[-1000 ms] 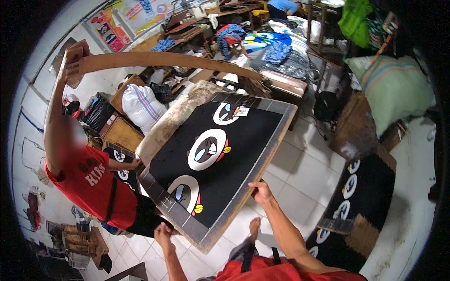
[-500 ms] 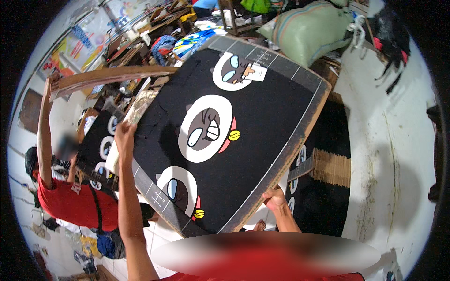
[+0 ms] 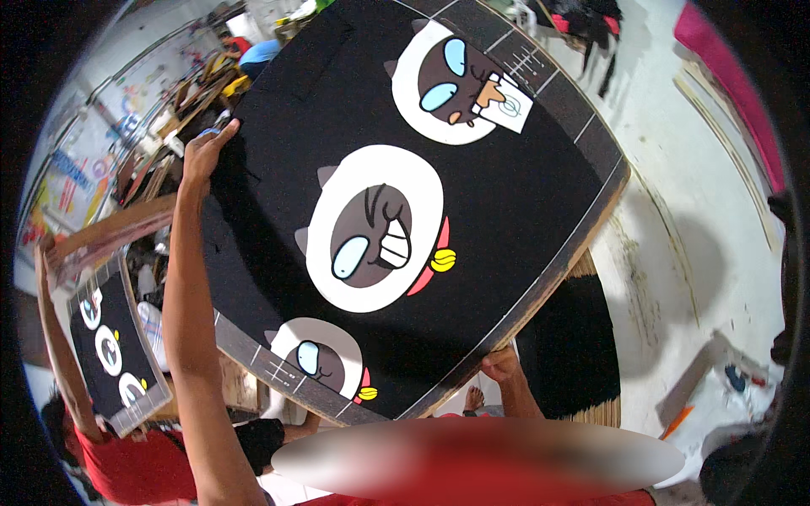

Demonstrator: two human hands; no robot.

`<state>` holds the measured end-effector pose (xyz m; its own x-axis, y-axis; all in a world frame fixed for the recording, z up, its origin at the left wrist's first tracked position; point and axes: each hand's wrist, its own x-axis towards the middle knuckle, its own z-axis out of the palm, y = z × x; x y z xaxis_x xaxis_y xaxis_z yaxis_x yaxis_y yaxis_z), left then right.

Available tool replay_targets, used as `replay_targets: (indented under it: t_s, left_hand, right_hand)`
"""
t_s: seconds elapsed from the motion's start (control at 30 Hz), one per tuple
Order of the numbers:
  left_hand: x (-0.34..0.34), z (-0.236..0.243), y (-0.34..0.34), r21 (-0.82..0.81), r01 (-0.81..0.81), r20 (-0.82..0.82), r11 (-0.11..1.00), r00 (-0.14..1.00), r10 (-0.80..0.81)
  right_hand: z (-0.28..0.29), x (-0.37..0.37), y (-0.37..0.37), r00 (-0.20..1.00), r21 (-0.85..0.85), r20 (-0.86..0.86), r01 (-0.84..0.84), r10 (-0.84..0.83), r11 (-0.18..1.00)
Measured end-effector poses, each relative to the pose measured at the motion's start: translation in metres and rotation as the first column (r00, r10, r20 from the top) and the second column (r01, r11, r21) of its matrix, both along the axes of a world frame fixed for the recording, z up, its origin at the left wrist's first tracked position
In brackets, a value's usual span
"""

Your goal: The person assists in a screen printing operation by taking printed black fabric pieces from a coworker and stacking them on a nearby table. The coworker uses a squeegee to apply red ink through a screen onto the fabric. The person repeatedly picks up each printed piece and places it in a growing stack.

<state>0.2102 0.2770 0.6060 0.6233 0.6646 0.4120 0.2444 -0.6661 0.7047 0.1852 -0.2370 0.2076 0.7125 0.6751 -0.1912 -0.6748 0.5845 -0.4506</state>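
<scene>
A large flat board [image 3: 567,83] with a dark, ruled border and wooden edges is tilted up in front of me. Black fabric [image 3: 523,202] lies flat over it. Three white, round-framed cartoon cat faces [image 3: 371,160] run across the cloth, with red and yellow details. My left hand [image 3: 207,156] grips the board's far left edge, its thumb on the top side. At the near right edge, my right hand [image 3: 503,366] is closed round the board, its fingers partly hidden beneath. The board's far end runs out of the picture.
Below the board at right is a stack of black-covered boards [image 3: 574,337], beside a stained white wall [image 3: 662,261]. At left, a co-worker in a red shirt [image 3: 135,464] holds a similar printed board [image 3: 153,396]. Wooden scraps [image 3: 211,88] and other clutter lie beyond.
The board has come up and closer, now covering more of the view. My left hand has risen with it; my right hand keeps its hold. The co-worker's board now shows its printed face.
</scene>
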Motion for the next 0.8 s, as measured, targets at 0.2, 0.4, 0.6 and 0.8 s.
replay_targets:
  t_s: [0.2,0.4,0.6,0.8]
  left_hand:
    - [0.032,-0.007,-0.1,0.029,0.251,-0.024,0.968,0.968,-0.25]
    - [0.015,-0.073,-0.197,0.212,0.621,-0.064,0.754,0.779,-0.624]
    - [0.009,-0.142,-0.285,0.505,0.814,-0.154,0.286,0.411,-0.899]
    - [0.012,-0.205,-0.315,0.433,0.901,-0.278,0.021,0.156,-0.948]
  right_hand:
    - [-0.005,-0.071,-0.045,0.764,-0.836,0.408,0.092,0.5,0.541]
    - [0.084,-0.101,-0.052,0.547,-0.952,0.276,0.27,0.791,0.145]
    - [0.26,-0.056,-0.02,0.088,-0.099,0.79,0.995,0.607,-0.016]
    - [0.191,-0.009,0.008,0.377,-0.694,0.43,0.719,0.82,0.034]
